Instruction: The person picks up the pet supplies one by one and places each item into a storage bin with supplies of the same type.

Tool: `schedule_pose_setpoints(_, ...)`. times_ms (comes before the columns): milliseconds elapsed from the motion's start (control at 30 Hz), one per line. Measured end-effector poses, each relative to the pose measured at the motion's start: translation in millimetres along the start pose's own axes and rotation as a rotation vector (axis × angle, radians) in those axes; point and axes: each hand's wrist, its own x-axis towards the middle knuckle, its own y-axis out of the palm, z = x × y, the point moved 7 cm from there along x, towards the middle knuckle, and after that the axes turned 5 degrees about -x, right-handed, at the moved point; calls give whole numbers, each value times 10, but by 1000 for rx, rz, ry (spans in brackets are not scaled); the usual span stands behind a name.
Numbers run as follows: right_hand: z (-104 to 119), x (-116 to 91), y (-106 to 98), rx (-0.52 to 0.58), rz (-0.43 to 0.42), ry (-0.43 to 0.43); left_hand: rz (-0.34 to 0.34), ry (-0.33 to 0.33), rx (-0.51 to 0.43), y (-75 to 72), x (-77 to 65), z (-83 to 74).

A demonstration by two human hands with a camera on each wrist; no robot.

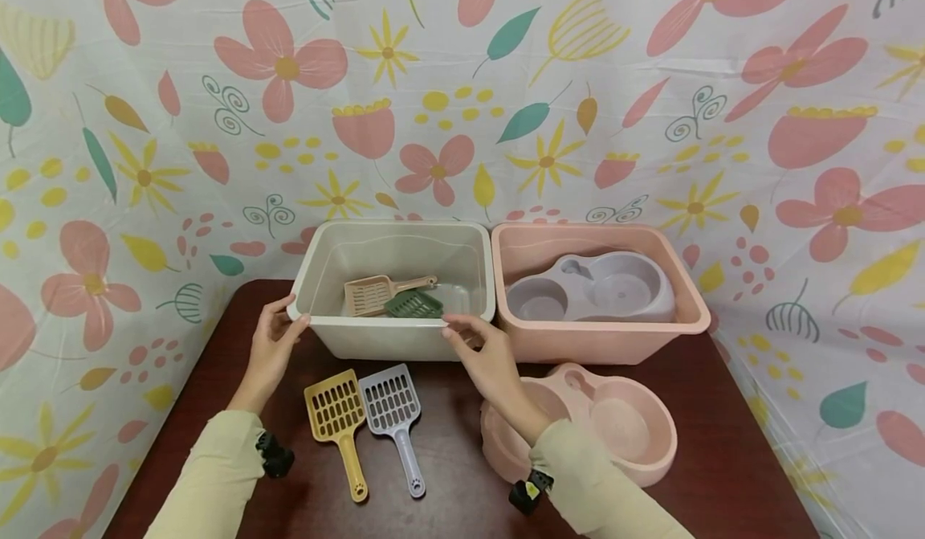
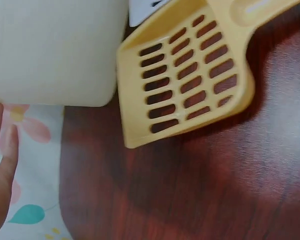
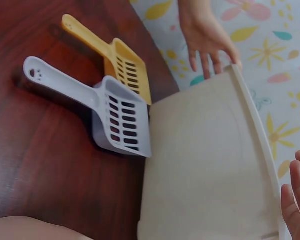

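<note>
A pale grey litter box (image 1: 390,341) stands at the back of the table. My left hand (image 1: 269,348) touches its front left corner, the fingers fairly straight at the rim, as the right wrist view also shows. Towards the right end of the front rim, my right hand (image 1: 493,362) rests its fingertips on the edge. Inside the box lie a tan litter scoop (image 1: 370,298) and a dark green one (image 1: 413,304). In front of it, a yellow litter scoop (image 1: 348,443) and a lavender litter scoop (image 1: 405,443) lie side by side, handles towards me.
A pink litter box (image 1: 600,341) stands right beside the grey one, with a lavender double pet bowl (image 1: 538,300) inside. Below my right forearm sits a pink double pet bowl (image 1: 643,430). Flower-printed cloth (image 1: 433,81) hangs behind and around the dark wooden table (image 1: 448,515).
</note>
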Motion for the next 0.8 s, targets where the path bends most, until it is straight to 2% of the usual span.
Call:
schedule_pose_setpoints(267,-100,-146,71,3,50,56,58,-35,1,2,5,-36)
schedule_pose_setpoints(600,-224,-305,230,37,112,68,-2,-48,-115,73,-31,-29)
schedule_pose_setpoints(667,-266,-335,270,41,117,78,-1,-52,-121,90,-50,-100)
schedule_pose_setpoints(800,-285,-402,324,28,123,108,6,-57,-112,93,-41,-88)
